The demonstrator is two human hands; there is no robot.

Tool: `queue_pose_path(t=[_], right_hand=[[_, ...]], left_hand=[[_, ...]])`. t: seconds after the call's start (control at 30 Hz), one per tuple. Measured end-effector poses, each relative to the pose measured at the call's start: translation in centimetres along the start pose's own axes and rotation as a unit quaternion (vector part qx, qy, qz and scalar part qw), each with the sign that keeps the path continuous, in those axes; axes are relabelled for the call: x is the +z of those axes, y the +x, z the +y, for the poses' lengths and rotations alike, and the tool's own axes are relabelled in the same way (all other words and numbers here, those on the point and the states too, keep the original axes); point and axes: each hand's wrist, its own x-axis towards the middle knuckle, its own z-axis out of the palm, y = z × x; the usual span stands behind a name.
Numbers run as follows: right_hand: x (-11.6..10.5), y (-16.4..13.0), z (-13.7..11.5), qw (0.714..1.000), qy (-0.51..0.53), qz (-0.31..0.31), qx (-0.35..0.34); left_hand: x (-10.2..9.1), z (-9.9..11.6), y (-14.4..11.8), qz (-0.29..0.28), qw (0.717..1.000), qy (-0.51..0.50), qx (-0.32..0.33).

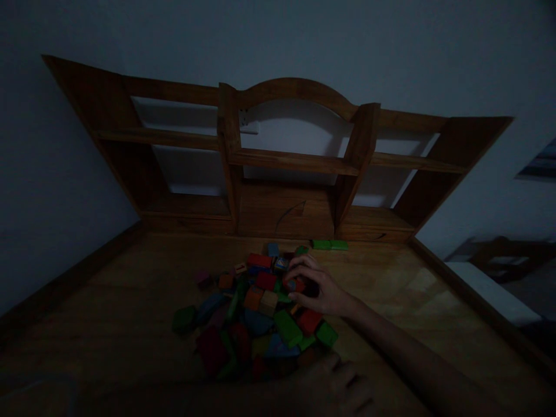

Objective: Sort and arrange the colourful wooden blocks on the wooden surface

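Note:
A heap of coloured toy blocks [256,318] lies on the wooden desk. My right hand [319,284] reaches into its upper right side, thumb and fingers closed round a small reddish block [295,285] with a bluish mark. Close below that hand are a red block [310,320] and a green block [287,328]. Along the bottom edge, my left hand [332,385] rests low in front of the heap, fingers slightly apart and no object visible in them. Its palm is hidden, and the dim light blurs its outline.
Two green blocks [330,245] lie end to end by the shelf base. A wooden shelf unit [295,162] with an arched top stands along the desk's back. Raised wooden edging [473,295] runs down the right side. A wall socket [249,126] shows behind the shelves.

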Motion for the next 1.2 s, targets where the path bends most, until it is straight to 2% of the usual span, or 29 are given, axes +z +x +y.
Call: queue_pose_path(t=[0.07,0.2,0.3,0.63,0.83,0.93,1.07,1.13,1.2], right_hand=[[0.0,0.0,-0.8,0.999,-0.024,-0.017,-0.014],[0.1,0.1,-2.0,0.989,-0.101,-0.096,-0.056],[0.5,0.2,-2.3,0.978,-0.152,-0.127,-0.059],[1.8,0.1,-2.8,0.957,-0.222,-0.162,-0.089],[2.2,-0.1,-2.7,0.954,-0.241,-0.152,-0.094],[2.3,-0.4,-1.9,0.959,-0.229,-0.111,-0.126],[1.7,-1.0,-0.8,0.975,-0.167,0.012,-0.147],[1.1,-1.1,-0.5,0.981,-0.138,0.091,-0.098],[0.3,-0.9,-0.1,0.976,-0.124,0.178,-0.008]], left_hand=[[0.1,0.0,0.0,-0.012,1.000,0.002,0.004],[0.2,0.1,-0.1,-0.018,1.000,0.003,0.003],[0.3,0.1,-0.2,-0.018,1.000,-0.005,0.002],[0.5,0.2,-0.1,-0.005,1.000,0.017,-0.003],[0.1,0.0,0.1,-0.016,1.000,0.015,-0.006],[0.1,-0.1,0.2,0.009,1.000,0.017,-0.006],[0.3,0.0,0.1,0.017,1.000,0.001,-0.004],[0.3,0.0,0.0,-0.004,1.000,-0.006,-0.002],[0.0,0.0,-0.1,-0.029,1.000,-0.011,-0.003]])
